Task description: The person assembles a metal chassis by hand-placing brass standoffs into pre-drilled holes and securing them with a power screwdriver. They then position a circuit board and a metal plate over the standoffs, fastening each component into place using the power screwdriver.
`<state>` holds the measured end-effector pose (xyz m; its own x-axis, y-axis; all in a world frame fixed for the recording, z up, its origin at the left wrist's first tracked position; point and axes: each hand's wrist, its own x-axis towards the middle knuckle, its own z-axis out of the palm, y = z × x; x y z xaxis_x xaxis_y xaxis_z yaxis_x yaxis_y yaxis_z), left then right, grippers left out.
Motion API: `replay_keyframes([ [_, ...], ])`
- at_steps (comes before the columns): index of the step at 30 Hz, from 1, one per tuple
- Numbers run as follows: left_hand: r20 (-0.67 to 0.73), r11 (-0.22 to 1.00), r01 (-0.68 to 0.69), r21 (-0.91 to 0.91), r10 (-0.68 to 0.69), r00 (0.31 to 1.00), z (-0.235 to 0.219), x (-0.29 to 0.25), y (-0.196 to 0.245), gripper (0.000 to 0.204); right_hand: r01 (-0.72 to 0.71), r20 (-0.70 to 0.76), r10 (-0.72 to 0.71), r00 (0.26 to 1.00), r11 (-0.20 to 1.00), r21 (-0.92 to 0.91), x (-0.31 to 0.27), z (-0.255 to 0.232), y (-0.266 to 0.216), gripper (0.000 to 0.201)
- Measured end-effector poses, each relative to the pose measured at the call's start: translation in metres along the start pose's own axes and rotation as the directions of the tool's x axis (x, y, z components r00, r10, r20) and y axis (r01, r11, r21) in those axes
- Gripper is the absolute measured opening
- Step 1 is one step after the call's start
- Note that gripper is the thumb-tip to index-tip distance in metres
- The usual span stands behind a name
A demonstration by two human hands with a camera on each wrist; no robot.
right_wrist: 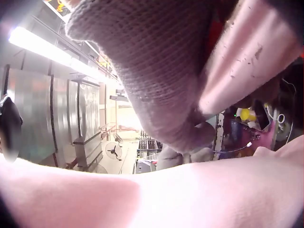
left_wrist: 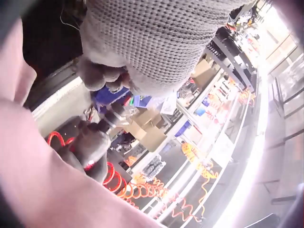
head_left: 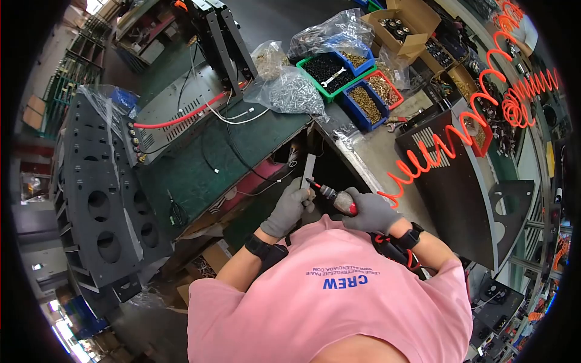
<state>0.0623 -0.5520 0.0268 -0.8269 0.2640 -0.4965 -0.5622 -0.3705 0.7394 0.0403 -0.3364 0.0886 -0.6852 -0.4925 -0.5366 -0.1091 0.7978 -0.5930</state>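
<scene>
Close to the chest, the gloved left hand (head_left: 288, 210) grips a flat grey metal strip (head_left: 308, 170) that points away from the body. The gloved right hand (head_left: 371, 212) is wrapped round a power screwdriver (head_left: 344, 201), its dark tip touching or just beside the strip near the left fingers. In the left wrist view the left hand's knitted glove (left_wrist: 152, 38) fills the top, and the right hand (left_wrist: 88, 145) holds the driver below it. The right wrist view shows mostly the right glove (right_wrist: 147, 71); its fingertips and the tool are hidden there.
Colored bins of screws (head_left: 365, 104), a bag of screws (head_left: 292, 94) and a metal chassis (head_left: 175, 103) stand on the green bench (head_left: 175, 148). Black perforated panels (head_left: 97, 209) are at the left. A dark curved panel (head_left: 451, 187) and orange coiled hoses (head_left: 423, 157) are at the right.
</scene>
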Motion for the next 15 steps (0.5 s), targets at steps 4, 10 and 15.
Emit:
replay_keyframes([
  [4,-0.005,0.999,-0.016,-0.033,0.015,1.000,0.007,-0.008,0.004,0.031,0.017,-0.009,-0.017,1.000,1.000,0.009,-0.004,0.003,0.002,0.050],
  [10,0.015,0.999,-0.040,-0.027,0.040,0.999,0.004,-0.009,-0.003,0.029,-0.020,-0.048,0.021,0.999,1.000,0.014,-0.008,0.001,0.005,0.054],
  [15,-0.033,0.995,-0.045,0.088,0.048,0.998,-0.002,-0.007,-0.010,0.048,0.032,-0.048,-0.032,0.998,0.999,0.002,-0.013,0.007,0.008,0.050],
])
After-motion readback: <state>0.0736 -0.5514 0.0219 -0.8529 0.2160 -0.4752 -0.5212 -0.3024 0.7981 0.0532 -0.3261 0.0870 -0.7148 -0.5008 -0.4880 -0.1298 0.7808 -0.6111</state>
